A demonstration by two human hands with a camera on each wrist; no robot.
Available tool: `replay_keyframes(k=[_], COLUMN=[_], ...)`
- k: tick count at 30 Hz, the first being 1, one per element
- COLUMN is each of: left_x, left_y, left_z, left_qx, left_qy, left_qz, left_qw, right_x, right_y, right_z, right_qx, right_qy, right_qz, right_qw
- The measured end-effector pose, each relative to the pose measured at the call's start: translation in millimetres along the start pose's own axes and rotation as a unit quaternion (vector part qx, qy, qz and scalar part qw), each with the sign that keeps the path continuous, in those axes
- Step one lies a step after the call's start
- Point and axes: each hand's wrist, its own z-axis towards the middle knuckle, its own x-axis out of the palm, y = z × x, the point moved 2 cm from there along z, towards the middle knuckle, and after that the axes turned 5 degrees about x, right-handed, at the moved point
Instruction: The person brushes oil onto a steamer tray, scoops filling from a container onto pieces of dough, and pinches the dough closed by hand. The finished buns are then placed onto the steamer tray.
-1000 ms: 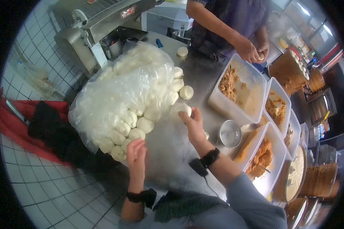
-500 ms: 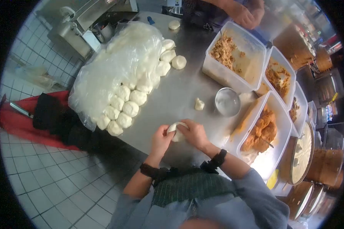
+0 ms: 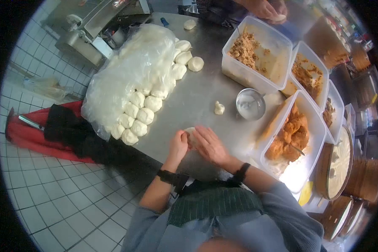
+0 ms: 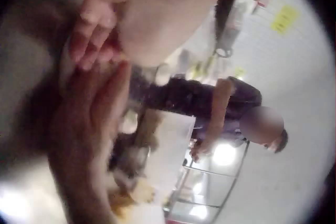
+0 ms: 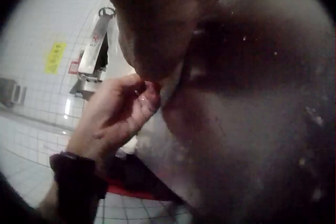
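Note:
A white dough piece (image 3: 190, 130) shows between my two hands, low over the front of the steel table (image 3: 185, 109). With curled fingers my left hand (image 3: 178, 146) pinches its left edge. Flat and with straight fingers, my right hand (image 3: 211, 147) lies over it and covers most of the dough. In the left wrist view only a pale rim of dough (image 4: 66, 69) peeks out beside the fingers. Rows of round dough balls (image 3: 145, 115) sit to the left, partly under a clear plastic sheet (image 3: 122, 71). A small dough scrap (image 3: 219, 108) lies ahead of my right hand.
A metal bowl (image 3: 250, 113) stands right of the scrap. Plastic tubs of filling (image 3: 296, 134) line the right side, with bamboo steamers (image 3: 367, 178) beyond. Across the table another person's hands (image 3: 266, 9) hold dough. A steel machine (image 3: 82, 46) is at the back left.
My right hand has brought a dough piece from beside the pile to the front, where my left hand joined it. Over the last half second my right hand has flattened over the dough.

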Motion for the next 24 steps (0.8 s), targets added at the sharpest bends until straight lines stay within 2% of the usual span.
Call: replay_keyframes(k=[1, 2, 3, 4, 5, 6, 7, 9, 10, 11, 12, 14, 15, 17, 18, 19, 20, 21, 22, 23, 24], left_x=[0, -1, -2, -3, -7, -13, -18, -25, -28, -31, -32, -38, -41, -41, -42, -35, -25, -15, -5, 3, 11], left_y=[-1, 0, 3, 5, -1, -10, -14, -10, -6, -1, 2, 13, 19, 4, 7, -1, -17, -37, -57, -73, -87], left_z=[0, 4, 10, 14, 15, 13, 9, 4, -2, -10, -17, -25, -27, -35, -35, -39, -45, -51, -58, -61, -66], left_qx=[0.024, 0.023, -0.031, -0.083, -0.074, -0.099, -0.127, -0.115, -0.119, -0.124, -0.089, -0.03, -0.009, -0.082, -0.104, -0.107, -0.13, -0.15, -0.182, -0.183, -0.185], left_qy=[-0.008, -0.008, 0.032, 0.074, 0.077, 0.096, 0.117, 0.114, 0.053, -0.004, -0.038, -0.093, -0.118, -0.144, -0.093, -0.084, -0.02, 0.042, 0.055, 0.059, 0.106], left_qz=[0.057, 0.056, 0.009, -0.038, -0.041, -0.108, -0.171, -0.161, -0.163, -0.165, -0.166, -0.155, -0.14, -0.255, -0.299, -0.298, -0.425, -0.544, -0.561, -0.56, -0.58], left_qw=[0.998, 0.998, 0.999, 0.993, 0.993, 0.985, 0.97, 0.974, 0.978, 0.979, 0.981, 0.983, 0.983, 0.953, 0.944, 0.945, 0.895, 0.825, 0.806, 0.806, 0.786], right_x=[0, -1, 0, 2, -3, -6, -10, -20, -14, -2, 7, 30, 27, -3, -26, -42, -58, -72, -85, -104, -122], right_y=[-4, -4, -4, -6, -3, 0, 8, 13, 12, 4, -6, -22, -17, 13, 32, 41, 49, 52, 52, 50, 47], right_z=[-14, -25, -32, -36, -28, -20, -10, 18, 24, 27, 28, 35, 38, 43, 44, 41, 37, 34, 26, 16, 5], right_qx=[0.001, -0.065, -0.13, -0.128, -0.04, 0.048, 0.051, 0.173, 0.18, 0.182, 0.189, 0.233, 0.218, 0.206, 0.21, 0.219, 0.199, 0.175, 0.18, 0.128, 0.075], right_qy=[0.003, 0.052, 0.098, 0.095, 0.128, 0.157, 0.15, -0.036, -0.048, -0.028, -0.007, 0.111, 0.125, 0.146, 0.156, 0.152, 0.139, 0.125, 0.122, 0.064, 0.007], right_qz=[-0.001, -0.011, -0.024, -0.029, 0.028, 0.085, 0.079, 0.021, 0.016, -0.047, -0.112, -0.039, 0.005, 0.102, 0.151, 0.151, 0.208, 0.264, 0.263, 0.183, 0.101], right_qw=[1.0, 0.996, 0.986, 0.987, 0.991, 0.983, 0.984, 0.984, 0.982, 0.982, 0.976, 0.965, 0.968, 0.962, 0.953, 0.952, 0.948, 0.94, 0.94, 0.973, 0.992])
